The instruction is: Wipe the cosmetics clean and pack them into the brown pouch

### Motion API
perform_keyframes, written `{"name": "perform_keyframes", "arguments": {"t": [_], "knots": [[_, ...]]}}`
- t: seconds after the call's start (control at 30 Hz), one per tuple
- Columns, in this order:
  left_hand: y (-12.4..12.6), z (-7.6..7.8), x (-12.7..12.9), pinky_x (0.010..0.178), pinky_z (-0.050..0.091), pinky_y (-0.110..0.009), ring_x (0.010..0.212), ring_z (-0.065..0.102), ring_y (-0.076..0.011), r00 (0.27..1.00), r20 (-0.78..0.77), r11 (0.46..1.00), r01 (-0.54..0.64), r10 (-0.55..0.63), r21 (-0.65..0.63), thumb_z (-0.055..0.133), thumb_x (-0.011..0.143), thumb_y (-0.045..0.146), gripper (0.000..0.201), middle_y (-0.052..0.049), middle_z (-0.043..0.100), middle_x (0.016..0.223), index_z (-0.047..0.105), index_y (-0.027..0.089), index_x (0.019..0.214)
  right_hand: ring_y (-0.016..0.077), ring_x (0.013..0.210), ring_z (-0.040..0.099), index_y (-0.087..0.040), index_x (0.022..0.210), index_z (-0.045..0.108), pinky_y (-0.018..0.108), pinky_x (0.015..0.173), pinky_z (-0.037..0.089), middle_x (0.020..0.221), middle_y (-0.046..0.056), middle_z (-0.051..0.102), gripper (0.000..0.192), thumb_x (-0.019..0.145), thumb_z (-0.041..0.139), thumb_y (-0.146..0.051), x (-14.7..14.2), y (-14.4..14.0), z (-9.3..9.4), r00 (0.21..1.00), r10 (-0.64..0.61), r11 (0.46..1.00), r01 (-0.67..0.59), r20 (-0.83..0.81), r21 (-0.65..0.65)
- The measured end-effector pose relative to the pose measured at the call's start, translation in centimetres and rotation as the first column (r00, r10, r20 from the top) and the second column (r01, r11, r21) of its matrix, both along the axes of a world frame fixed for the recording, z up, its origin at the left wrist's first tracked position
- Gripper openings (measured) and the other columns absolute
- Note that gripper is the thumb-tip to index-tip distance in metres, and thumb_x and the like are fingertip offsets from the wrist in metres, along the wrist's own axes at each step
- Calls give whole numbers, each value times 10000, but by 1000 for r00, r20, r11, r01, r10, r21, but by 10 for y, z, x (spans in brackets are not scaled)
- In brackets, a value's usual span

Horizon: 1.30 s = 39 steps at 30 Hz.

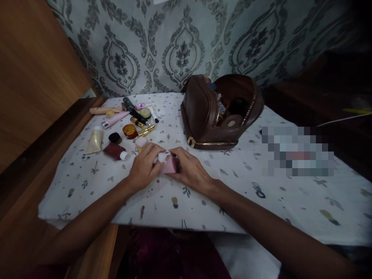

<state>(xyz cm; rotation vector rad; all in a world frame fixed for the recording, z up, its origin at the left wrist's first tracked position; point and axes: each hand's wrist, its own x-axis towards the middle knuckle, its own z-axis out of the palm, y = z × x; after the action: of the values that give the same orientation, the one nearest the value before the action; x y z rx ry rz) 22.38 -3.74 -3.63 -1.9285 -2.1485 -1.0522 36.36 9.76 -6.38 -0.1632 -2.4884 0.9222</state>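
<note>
Right hand [190, 169] clasps the pink container [169, 166] at its own nine o'clock; left hand [146, 162] pinches the white top [163, 157] (axis seemingly eleven-to-five).

I could steer up a free lane between the brown bag [199, 112] and the gold tube [146, 130], as far as the patterned wall [168, 58] behind the back edge. Clutter crowds the desk's [162, 211] back-left corner, and a pink-topped jar [141, 142] sits just beside the left hand [147, 164]. A wooden panel [43, 77] hems me in past the left edge.
</note>
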Motion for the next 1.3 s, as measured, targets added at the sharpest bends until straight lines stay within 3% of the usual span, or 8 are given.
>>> {"name": "perform_keyframes", "arguments": {"t": [0.27, 0.43, 0.57, 0.73, 0.87, 0.97, 1.13, 1.3], "knots": [[3, -2, -8, 818, 468, -353, 928, 575, -218, 992, 119, 998, -46, 51, -42, 427, 976, 284, 200, -60, 606, 946, 592, 172, 998, 270, 1051, 615, -227, 1272, 494, 459, 901, 534, 1186, 110, 599, 591, 780, 773, -396, 2, 4, 5, 994, 107, 976, -107, -8, -189], [-2, -2, 0, 826, 482, -383, 966, 561, -240, 990, -130, 994, 57, -45, 95, 413, 953, 225, 258, -104, 600, 1036, 589, 164, 1131, 254, 994, 616, -226, 1371, 441, 457, 859, 540, 1158, 102, 591, 724, 759, 783, -408, 1, 3, 1, 998, 60, 962, -67, -34, -267], [-5, -1, 7, 818, 488, -395, 985, 551, -254, 943, -326, 981, 115, -59, 155, 448, 923, 201, 296, -117, 605, 1089, 596, 185, 1178, 242, 968, 601, -204, 1199, 561, 411, 821, 544, 1094, 88, 568, 495, 755, 764, -287, -2, 3, 0, 992, 65, 978, -85, -108, -192], [-3, 1, 4, 819, 488, -371, 961, 568, -229, 990, -141, 998, 27, -17, 63, 421, 947, 206, 264, -95, 604, 1027, 607, 176, 1132, 270, 1081, 563, -208, 1160, 549, 427, 879, 537, 1146, 99, 544, 554, 692, 833, -293, -2, 3, 2, 988, 86, 989, -100, -128, -108], [1, 2, -7, 699, 446, -327, 771, 549, -190, 998, 20, 996, -55, 57, -71, 364, 999, 284, 301, -35, 553, 792, 560, 185, 794, 249, 1027, 598, -214, 1178, 538, 421, 866, 544, 1126, 88, 584, 538, 728, 814, -317, 1, 4, 5, 993, 110, 978, -118, -51, -173], [2, 0, -13, 647, 396, -316, 682, 507, -173, 995, 64, 991, -65, 73, -113, 341, 1009, 312, 353, -3, 495, 692, 465, 204, 696, 233, 952, 625, -217, 1194, 540, 413, 828, 552, 1096, 78, 622, 563, 724, 820, -352, 2, 5, 7, 994, 103, 971, -94, 28, -219], [2, -1, -12, 658, 394, -314, 709, 519, -178, 996, 51, 991, -72, 78, -113, 332, 1011, 320, 348, -9, 512, 713, 477, 203, 717, 230, 958, 632, -221, 1200, 553, 405, 808, 564, 1102, 83, 629, 588, 725, 808, -454, 2, 5, 7, 991, 132, 936, -124, 3, -329], [-2, 0, -7, 771, 463, -345, 881, 587, -209, 999, 27, 1000, -23, 23, -11, 392, 981, 264, 216, -63, 622, 929, 582, 181, 1039, 243, 1013, 623, -219, 1254, 538, 428, 839, 570, 1105, 91, 611, 613, 746, 788, -454, 0, 4, 2, 993, 92, 917, -113, -74, -382]]}}
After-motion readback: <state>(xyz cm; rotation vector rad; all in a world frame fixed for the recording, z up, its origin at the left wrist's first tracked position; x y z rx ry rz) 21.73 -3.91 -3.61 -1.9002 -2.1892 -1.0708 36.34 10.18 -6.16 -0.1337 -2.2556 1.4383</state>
